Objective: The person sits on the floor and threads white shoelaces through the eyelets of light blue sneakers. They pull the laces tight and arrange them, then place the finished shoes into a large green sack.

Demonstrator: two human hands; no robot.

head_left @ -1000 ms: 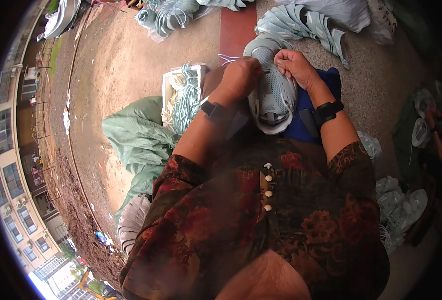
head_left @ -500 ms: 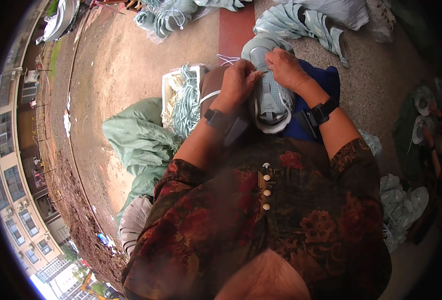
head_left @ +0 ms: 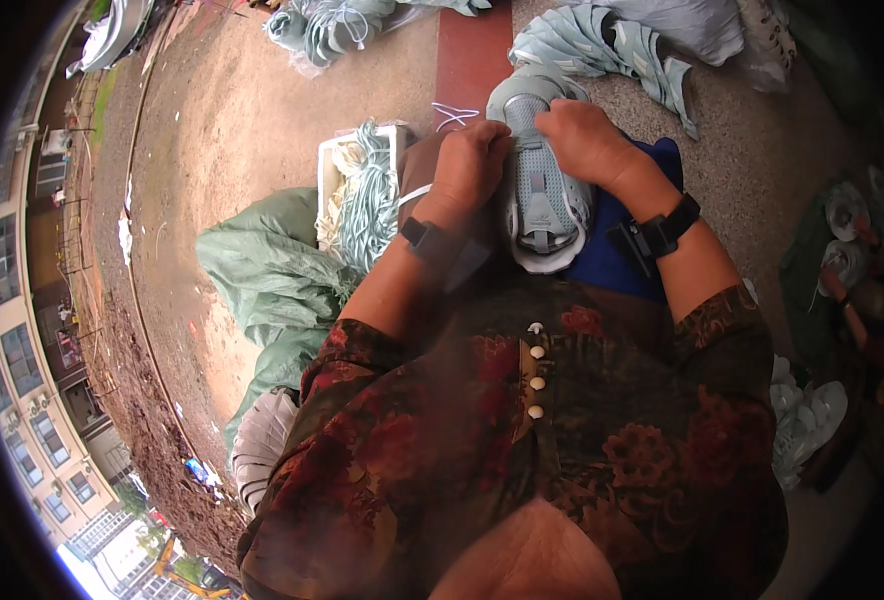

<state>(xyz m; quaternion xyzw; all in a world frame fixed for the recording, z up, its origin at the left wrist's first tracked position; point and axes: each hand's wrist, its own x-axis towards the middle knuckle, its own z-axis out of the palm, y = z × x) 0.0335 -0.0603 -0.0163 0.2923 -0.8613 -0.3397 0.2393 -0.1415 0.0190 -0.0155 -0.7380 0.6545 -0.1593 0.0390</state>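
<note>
A pale grey-green shoe upper [head_left: 539,205] lies on my lap with its mesh tongue showing and its heel opening toward me. My left hand [head_left: 470,160] is closed at its left edge, fingers pinched. On the other side my right hand [head_left: 584,142] is also closed, thumb and fingers together. A light lace [head_left: 527,142] runs across the tongue between the two hands, and both appear to grip its ends. The fingertips partly hide the lace, so its exact path through the eyelets cannot be made out.
Left of my lap stands a white box [head_left: 400,150] of pale green and cream laces, beside a green woven sack [head_left: 272,260]. Stacked uppers [head_left: 602,45] lie ahead on the ground. At the right, another person's hand [head_left: 867,232] is near more uppers [head_left: 844,215].
My hands have drawn apart from over the tongue, the right one moving to the right and the left one slightly left. The lace now shows across the tongue.
</note>
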